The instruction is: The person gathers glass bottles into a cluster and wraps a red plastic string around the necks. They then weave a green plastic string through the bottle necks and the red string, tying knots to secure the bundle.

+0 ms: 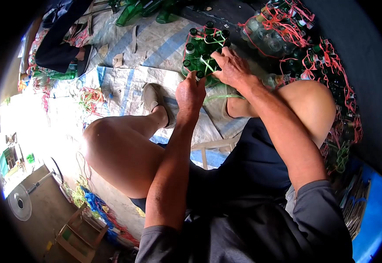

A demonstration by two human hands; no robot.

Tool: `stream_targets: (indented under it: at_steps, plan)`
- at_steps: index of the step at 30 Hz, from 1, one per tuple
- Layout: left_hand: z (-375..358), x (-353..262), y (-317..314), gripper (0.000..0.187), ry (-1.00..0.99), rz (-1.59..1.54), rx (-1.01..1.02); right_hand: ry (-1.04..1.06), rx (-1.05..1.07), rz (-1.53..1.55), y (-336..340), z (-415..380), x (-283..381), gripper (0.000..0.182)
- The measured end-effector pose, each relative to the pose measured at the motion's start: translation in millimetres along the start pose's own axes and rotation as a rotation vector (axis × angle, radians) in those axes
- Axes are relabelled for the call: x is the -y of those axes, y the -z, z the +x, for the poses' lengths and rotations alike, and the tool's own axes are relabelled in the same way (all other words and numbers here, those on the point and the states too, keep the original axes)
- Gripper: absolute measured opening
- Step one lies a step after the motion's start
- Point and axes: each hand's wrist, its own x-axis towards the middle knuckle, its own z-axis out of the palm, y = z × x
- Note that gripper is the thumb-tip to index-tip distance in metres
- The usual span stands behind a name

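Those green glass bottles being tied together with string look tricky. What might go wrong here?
The bundle of green bottles is held only by thin string; if it slips, bottles may topple and crack. The right hand presses on the bottle tops and the left hand grips at the bundle's edge, so broken glass could cut either. Loose bottles lie nearby on the tarp, easy to kick.

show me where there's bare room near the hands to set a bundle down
Bare woven tarp lies left of the green bottle bundle, above the shoe. It is crowded right of the right hand, with tied bottle bundles, and around the left hand.
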Motion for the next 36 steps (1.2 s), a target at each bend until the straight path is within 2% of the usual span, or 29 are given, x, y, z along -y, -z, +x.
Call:
stream_targets:
  at_steps: [4,7,11,14,17,21,25,28,30,36]
  plan:
    - [2,-1,4,0.040,-0.074,0.082,0.021,0.013,-0.053,-0.017,-2,-2,1,0.069]
    - [5,-5,8,0.037,-0.106,0.163,0.079,-0.031,-0.026,-0.003,-1,-2,3,0.074]
    - [9,-14,19,0.018,-0.252,0.293,0.102,0.011,-0.050,-0.009,-3,-1,1,0.075]
    - [19,-13,21,0.013,-0.292,0.367,0.189,0.065,-0.038,-0.070,-8,7,4,0.075]
    - [30,-15,29,0.025,-0.307,0.431,0.299,0.034,0.026,0.093,-4,7,5,0.074]
    - [50,-15,36,0.022,-0.509,0.545,0.353,0.106,-0.007,0.087,-12,8,-1,0.075]
    - [68,-26,46,0.019,-0.613,0.610,0.491,0.107,-0.044,0.150,-21,8,-8,0.075]
    - [81,-38,46,0.019,-0.592,0.688,0.604,0.139,-0.103,0.166,-28,10,-14,0.075]
    - [89,-38,48,0.019,-0.650,0.659,0.616,0.149,-0.120,0.171,-28,10,-13,0.074]
    - [113,-25,39,0.015,-0.731,0.652,0.655,0.076,-0.050,0.194,-19,10,-9,0.073]
